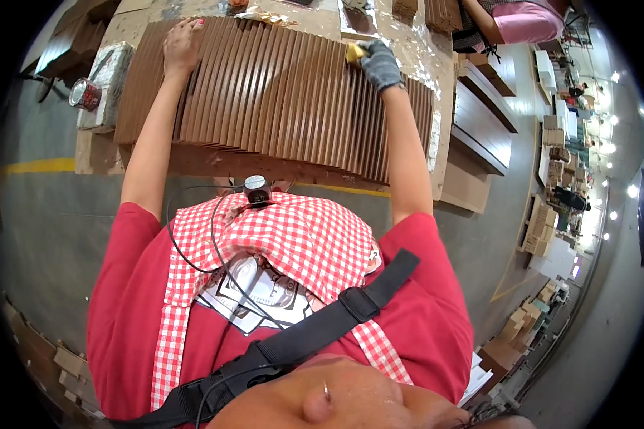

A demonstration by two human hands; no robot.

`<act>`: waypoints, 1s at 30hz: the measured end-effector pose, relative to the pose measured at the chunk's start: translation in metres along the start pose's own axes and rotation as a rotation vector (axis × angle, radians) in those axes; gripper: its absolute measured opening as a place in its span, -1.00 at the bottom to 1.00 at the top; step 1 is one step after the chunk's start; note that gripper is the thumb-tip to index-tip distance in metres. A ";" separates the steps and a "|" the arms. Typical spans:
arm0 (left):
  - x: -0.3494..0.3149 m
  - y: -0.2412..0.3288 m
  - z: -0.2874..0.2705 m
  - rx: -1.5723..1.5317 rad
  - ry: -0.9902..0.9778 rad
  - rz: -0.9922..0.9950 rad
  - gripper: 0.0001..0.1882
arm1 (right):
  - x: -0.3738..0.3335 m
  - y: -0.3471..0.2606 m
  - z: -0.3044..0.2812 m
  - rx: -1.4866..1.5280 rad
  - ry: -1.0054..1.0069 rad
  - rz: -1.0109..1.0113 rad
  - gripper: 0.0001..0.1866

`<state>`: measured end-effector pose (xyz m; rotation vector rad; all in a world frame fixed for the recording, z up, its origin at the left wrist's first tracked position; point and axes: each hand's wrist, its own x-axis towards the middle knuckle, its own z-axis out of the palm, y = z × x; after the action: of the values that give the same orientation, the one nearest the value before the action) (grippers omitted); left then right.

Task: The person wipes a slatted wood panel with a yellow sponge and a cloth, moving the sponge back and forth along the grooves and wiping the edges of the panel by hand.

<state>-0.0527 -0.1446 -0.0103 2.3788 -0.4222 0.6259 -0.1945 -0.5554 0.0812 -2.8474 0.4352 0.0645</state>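
Observation:
Across the worktable [91,159] lies a long row of brown wooden strips [265,96], packed side by side with their ends toward me. My bare left hand [182,48] rests on the strips near the left end of the row, its fingers stretched toward the far edge. On my right hand [381,66] is a grey work glove. Its fingers close around a yellow sponge [355,53], which touches the far part of the strips toward the right. The strips near the sponge look darker and shinier than those on the left.
A red can [85,94] stands beside a whitish, paint-stained block [114,75] at the table's left. Dark panels [483,125] are stacked to the right. At the far right a co-worker's pink sleeve [526,25] shows. A shallow white tray [358,20] sits beyond the strips.

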 end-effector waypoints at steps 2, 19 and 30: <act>-0.005 0.000 -0.005 0.020 0.017 0.012 -0.45 | -0.012 -0.003 -0.003 0.104 -0.220 0.060 -0.60; -0.001 -0.037 0.016 0.127 0.014 0.119 -0.44 | -0.067 -0.033 -0.004 0.197 -0.194 0.171 -0.64; -0.002 -0.019 0.008 0.088 -0.049 0.035 -0.61 | -0.267 -0.030 -0.026 0.288 -0.215 -0.227 -0.53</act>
<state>-0.0435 -0.1354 -0.0265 2.4790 -0.4675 0.6144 -0.4403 -0.4578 0.1356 -2.5508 0.0671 0.2415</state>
